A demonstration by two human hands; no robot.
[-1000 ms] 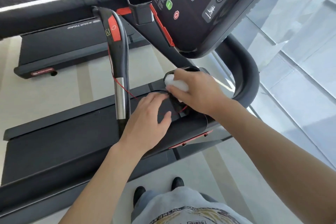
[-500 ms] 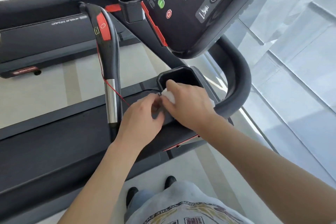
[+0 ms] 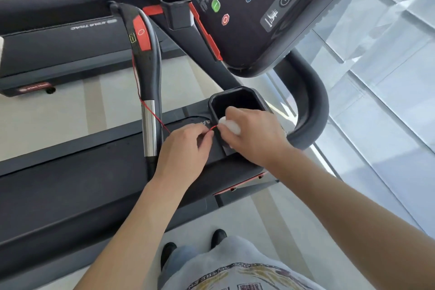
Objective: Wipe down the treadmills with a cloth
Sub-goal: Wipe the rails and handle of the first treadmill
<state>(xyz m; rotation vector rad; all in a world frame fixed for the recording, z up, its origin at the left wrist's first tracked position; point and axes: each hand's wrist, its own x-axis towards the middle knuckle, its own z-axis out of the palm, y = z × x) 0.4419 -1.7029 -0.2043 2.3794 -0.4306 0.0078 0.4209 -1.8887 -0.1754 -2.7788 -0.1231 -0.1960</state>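
A black treadmill [image 3: 70, 190] lies across the view, its console [image 3: 254, 7] at the top. My right hand [image 3: 256, 136] holds a bunched white cloth [image 3: 231, 126] against the near rim of the black cup holder [image 3: 235, 101]. My left hand [image 3: 186, 153] pinches the thin red safety cord [image 3: 153, 113] just left of the cloth. The cord runs up to the black and red handle [image 3: 143, 54]. Most of the cloth is hidden under my fingers.
A second treadmill [image 3: 58, 54] stands beyond, across a strip of pale floor [image 3: 58, 120]. The curved black handrail [image 3: 310, 110] loops right of the cup holder. A glass floor panel [image 3: 388, 101] fills the right side. My shoes [image 3: 219, 235] stand beside the deck.
My left hand has gone from lying flat on the deck to pinching the red cord. My right hand with the cloth has shifted slightly along the cup holder rim. The view moved closer.
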